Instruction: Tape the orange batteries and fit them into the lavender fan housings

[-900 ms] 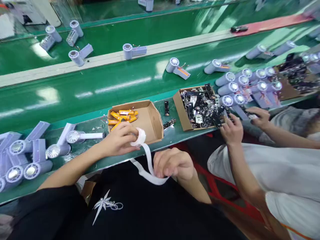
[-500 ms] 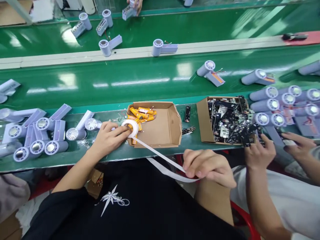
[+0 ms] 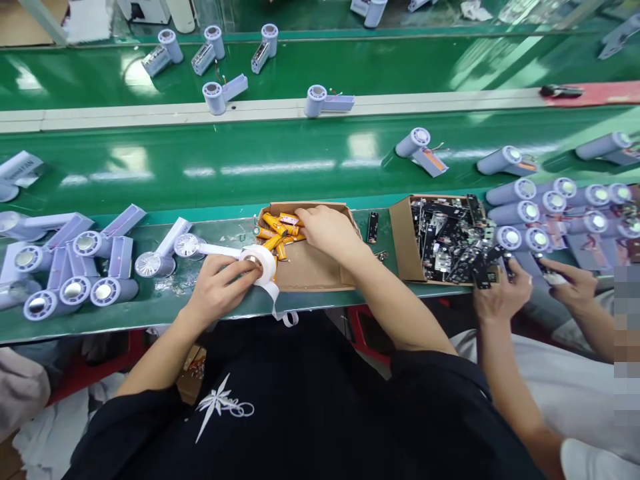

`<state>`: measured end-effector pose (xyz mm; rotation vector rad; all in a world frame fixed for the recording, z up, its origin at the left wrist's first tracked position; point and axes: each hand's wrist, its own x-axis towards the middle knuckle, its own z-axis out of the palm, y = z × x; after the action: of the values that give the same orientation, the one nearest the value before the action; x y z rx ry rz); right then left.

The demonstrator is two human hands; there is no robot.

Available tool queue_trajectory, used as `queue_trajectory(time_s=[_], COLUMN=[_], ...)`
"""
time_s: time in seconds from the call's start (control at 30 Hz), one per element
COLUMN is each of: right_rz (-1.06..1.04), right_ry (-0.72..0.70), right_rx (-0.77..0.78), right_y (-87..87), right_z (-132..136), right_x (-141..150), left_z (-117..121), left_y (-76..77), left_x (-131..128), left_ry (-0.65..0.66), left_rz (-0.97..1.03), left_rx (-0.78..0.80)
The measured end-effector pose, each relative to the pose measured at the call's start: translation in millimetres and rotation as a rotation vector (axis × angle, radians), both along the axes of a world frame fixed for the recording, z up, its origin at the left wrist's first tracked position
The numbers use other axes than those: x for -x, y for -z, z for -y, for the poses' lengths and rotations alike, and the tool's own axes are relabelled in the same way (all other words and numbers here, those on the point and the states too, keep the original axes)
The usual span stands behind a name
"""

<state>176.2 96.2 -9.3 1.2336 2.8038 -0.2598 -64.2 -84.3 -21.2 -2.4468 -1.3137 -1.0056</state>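
Now your left hand grips the tape roll at the bench edge, thumb and fingers closed round its rim, with a short loose tail hanging below. Your right hand reaches into the open box, fingers curled over the orange cells piled in its far left corner; whether it has one pinched yet I cannot tell. The cells look small, hard and smooth, likely light but apt to roll or slip, and thin wires seem to trail from some, so take one round its middle, not by a lead. The roll is light and stiff enough at the rim; the tail is limp and probably sticky, so keep it off your shirt. Fan bodies lie to your left. A neighbour's hands work beside the parts box.
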Motion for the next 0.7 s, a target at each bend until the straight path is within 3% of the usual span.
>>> queue_trajectory(time_s=[0.13,0.27,0.37,0.5,0.7], right_rz=[-0.083,-0.503,-0.826,-1.121,-1.302], right_ry=[0.004,0.009,-0.027,-0.088,-0.134], right_rx=[0.020,0.027,0.116,0.306,0.454], right_y=[7.0,4.4,2.0,1.1,1.2], right_z=[-7,-1,11,39,77], right_x=[-14,-44,-62,-70,-61], left_z=[3,2,-4,-12,-12], left_y=[1.7,3.6,5.5,11.2,19.9], left_x=[2,3,0,-15,-49], left_ry=[-0.001,0.003,0.020,0.004,0.059], left_rz=[-0.014,-0.035,-0.013,0.184,0.493], left_rx=[0.016,0.034,0.057,0.119,0.322])
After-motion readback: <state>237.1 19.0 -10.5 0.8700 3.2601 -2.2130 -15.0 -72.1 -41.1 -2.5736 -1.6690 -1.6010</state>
